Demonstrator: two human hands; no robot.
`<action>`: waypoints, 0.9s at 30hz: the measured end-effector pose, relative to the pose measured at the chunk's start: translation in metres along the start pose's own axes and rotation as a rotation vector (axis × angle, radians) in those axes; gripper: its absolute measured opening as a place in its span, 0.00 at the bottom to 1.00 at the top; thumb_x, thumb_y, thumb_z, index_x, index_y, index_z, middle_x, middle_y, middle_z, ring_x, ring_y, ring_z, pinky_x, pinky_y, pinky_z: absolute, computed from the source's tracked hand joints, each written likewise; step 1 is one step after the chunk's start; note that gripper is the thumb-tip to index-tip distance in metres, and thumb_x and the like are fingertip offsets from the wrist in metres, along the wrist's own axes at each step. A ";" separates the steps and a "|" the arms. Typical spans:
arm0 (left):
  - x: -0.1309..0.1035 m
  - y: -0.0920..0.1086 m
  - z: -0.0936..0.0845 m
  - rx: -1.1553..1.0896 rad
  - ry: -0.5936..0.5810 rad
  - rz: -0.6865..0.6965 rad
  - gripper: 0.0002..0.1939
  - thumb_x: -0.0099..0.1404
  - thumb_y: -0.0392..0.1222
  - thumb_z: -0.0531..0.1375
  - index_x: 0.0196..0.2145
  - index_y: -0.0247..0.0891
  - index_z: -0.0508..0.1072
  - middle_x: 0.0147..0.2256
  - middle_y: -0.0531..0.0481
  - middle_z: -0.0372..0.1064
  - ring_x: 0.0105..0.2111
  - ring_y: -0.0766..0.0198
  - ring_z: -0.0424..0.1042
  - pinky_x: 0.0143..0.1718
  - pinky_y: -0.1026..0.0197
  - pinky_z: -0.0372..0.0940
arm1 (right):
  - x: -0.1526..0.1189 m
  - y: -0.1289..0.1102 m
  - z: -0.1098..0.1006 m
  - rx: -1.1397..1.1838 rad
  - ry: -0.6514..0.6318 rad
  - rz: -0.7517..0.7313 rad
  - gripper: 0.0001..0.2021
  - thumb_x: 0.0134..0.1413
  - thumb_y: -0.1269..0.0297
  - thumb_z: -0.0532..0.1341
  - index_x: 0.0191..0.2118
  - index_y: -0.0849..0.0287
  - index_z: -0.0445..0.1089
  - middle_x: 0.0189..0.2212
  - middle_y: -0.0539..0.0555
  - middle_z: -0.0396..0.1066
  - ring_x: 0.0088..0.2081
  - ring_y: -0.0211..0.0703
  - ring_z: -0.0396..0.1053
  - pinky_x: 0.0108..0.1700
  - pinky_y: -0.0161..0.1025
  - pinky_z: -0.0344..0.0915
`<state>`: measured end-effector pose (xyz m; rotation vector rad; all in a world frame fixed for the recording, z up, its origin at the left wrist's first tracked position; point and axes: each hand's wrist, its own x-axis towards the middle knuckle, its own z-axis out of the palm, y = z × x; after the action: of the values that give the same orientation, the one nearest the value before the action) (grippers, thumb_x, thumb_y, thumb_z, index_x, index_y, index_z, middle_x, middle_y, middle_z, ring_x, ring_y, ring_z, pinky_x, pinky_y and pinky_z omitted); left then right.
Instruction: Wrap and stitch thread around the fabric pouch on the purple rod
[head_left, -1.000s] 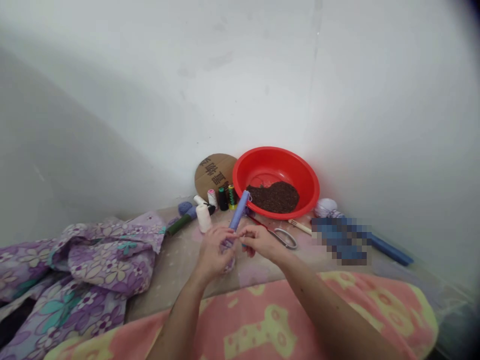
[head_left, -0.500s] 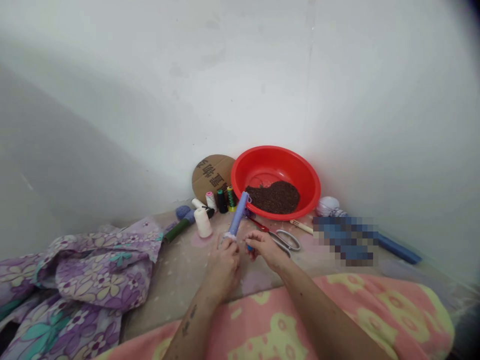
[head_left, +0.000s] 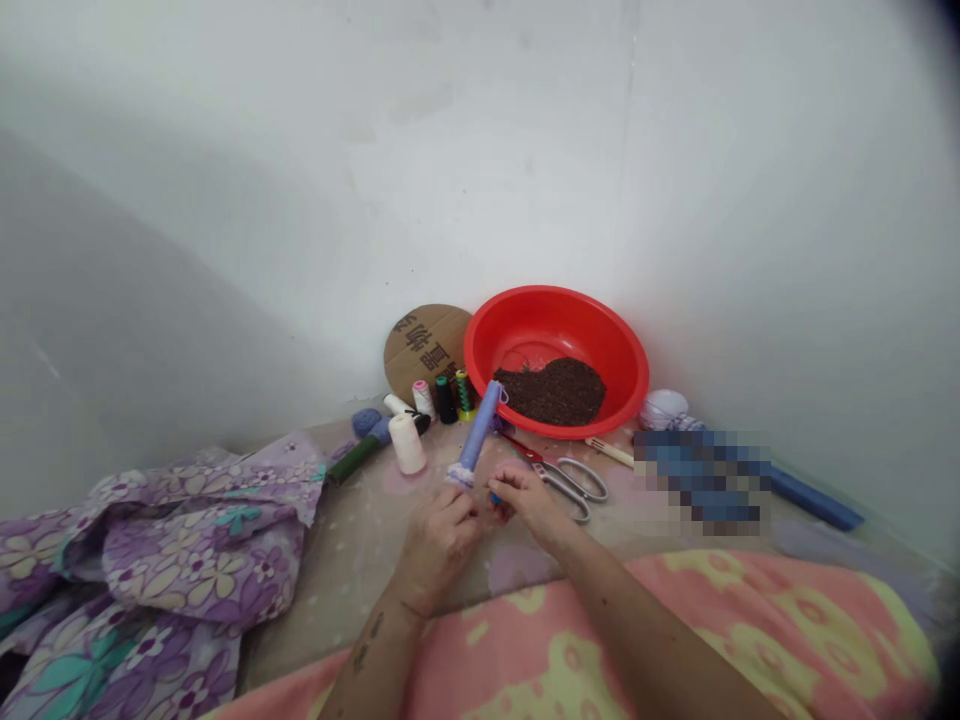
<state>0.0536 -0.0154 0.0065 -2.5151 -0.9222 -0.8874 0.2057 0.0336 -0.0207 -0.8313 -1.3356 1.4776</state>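
Note:
A long light-purple tube (head_left: pixel 480 435), seemingly of knit or cloth, slants up and away, with a pale frilly band at its near end. My left hand (head_left: pixel 439 535) is closed at that frilly end, fingers curled around it. Close to its right, my right hand (head_left: pixel 525 505) pinches a small blue object (head_left: pixel 495 497), mostly hidden by the fingers. The tube's far end reaches the rim of a red basin (head_left: pixel 630 400). Scissors (head_left: pixel 574 485) with grey handles and red on the blades lie just beyond my right hand.
Dark brown grains (head_left: pixel 555 392) lie in the basin. Left of it stand a white thread cone (head_left: pixel 407 445), several smaller spools (head_left: pixel 446 400) and a cardboard disc (head_left: pixel 426 350). Floral cloth (head_left: pixel 202 560) is heaped at left. A pink-yellow blanket (head_left: pixel 525 650) covers the near side.
My left hand has slipped slightly down and left, showing more of the frilly band. My right hand keeps its pinch and has barely moved. The view has shifted a little.

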 end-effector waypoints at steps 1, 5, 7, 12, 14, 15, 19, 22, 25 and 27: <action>0.000 0.000 0.001 -0.014 0.003 -0.020 0.11 0.62 0.36 0.52 0.27 0.38 0.72 0.25 0.51 0.66 0.28 0.67 0.62 0.28 0.65 0.57 | 0.001 0.001 0.001 0.004 0.008 0.009 0.13 0.39 0.54 0.60 0.22 0.60 0.61 0.17 0.46 0.65 0.17 0.32 0.61 0.21 0.32 0.58; -0.001 0.003 0.003 -0.113 0.024 -0.064 0.09 0.61 0.36 0.53 0.29 0.37 0.73 0.24 0.50 0.69 0.27 0.68 0.64 0.27 0.66 0.58 | 0.004 0.004 0.005 0.033 -0.003 0.016 0.15 0.38 0.53 0.61 0.22 0.61 0.64 0.20 0.49 0.68 0.22 0.34 0.63 0.26 0.33 0.59; 0.000 0.007 0.003 -0.184 0.038 -0.065 0.09 0.61 0.36 0.54 0.30 0.38 0.74 0.25 0.49 0.70 0.28 0.68 0.66 0.28 0.66 0.60 | 0.005 0.005 0.007 0.051 -0.016 -0.001 0.15 0.38 0.53 0.62 0.21 0.61 0.64 0.19 0.48 0.66 0.22 0.34 0.63 0.27 0.33 0.59; 0.004 0.014 0.002 -0.413 0.154 -0.293 0.07 0.58 0.38 0.57 0.30 0.38 0.76 0.25 0.49 0.73 0.26 0.68 0.69 0.29 0.67 0.63 | 0.009 0.008 0.009 0.019 -0.014 -0.058 0.14 0.38 0.54 0.62 0.20 0.61 0.65 0.19 0.47 0.65 0.23 0.35 0.62 0.29 0.33 0.58; 0.004 0.014 0.000 -0.526 0.189 -0.467 0.07 0.57 0.39 0.58 0.30 0.38 0.76 0.23 0.51 0.73 0.23 0.69 0.69 0.26 0.68 0.63 | 0.010 0.009 0.009 0.022 0.003 -0.036 0.14 0.37 0.53 0.62 0.20 0.60 0.64 0.18 0.47 0.64 0.22 0.35 0.62 0.27 0.33 0.58; 0.004 0.014 0.000 -0.582 0.202 -0.564 0.08 0.56 0.40 0.58 0.30 0.38 0.77 0.21 0.52 0.72 0.20 0.70 0.68 0.23 0.69 0.62 | 0.010 0.010 0.009 0.029 0.011 -0.014 0.15 0.37 0.52 0.62 0.21 0.60 0.63 0.17 0.46 0.64 0.21 0.35 0.62 0.25 0.33 0.58; 0.004 0.009 -0.002 -0.794 0.245 -0.902 0.11 0.53 0.44 0.60 0.30 0.35 0.77 0.14 0.55 0.65 0.12 0.73 0.59 0.13 0.71 0.54 | 0.008 0.009 0.012 0.060 0.010 0.016 0.16 0.39 0.51 0.61 0.29 0.60 0.64 0.18 0.46 0.66 0.18 0.34 0.62 0.23 0.33 0.58; 0.004 0.006 -0.002 -0.877 0.241 -0.975 0.13 0.51 0.45 0.61 0.32 0.35 0.77 0.15 0.55 0.65 0.14 0.72 0.61 0.14 0.71 0.55 | 0.003 0.004 0.014 0.068 -0.011 -0.027 0.15 0.41 0.53 0.60 0.30 0.61 0.64 0.18 0.46 0.65 0.18 0.33 0.61 0.23 0.33 0.59; 0.005 0.004 -0.005 -0.863 0.237 -0.964 0.12 0.51 0.44 0.61 0.31 0.34 0.77 0.16 0.54 0.66 0.15 0.72 0.62 0.15 0.71 0.56 | -0.002 0.000 0.016 0.075 -0.008 -0.070 0.13 0.42 0.55 0.59 0.29 0.60 0.65 0.17 0.46 0.63 0.18 0.32 0.59 0.21 0.31 0.57; 0.004 0.004 -0.008 -0.832 0.235 -0.944 0.12 0.52 0.44 0.60 0.31 0.34 0.77 0.16 0.53 0.67 0.15 0.71 0.63 0.15 0.71 0.56 | -0.004 -0.002 0.016 0.073 -0.009 -0.084 0.13 0.43 0.55 0.59 0.29 0.60 0.65 0.18 0.46 0.63 0.17 0.31 0.58 0.20 0.31 0.56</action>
<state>0.0556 -0.0202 0.0151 -2.3576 -2.0266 -2.1549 0.1923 0.0243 -0.0160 -0.7140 -1.3003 1.4568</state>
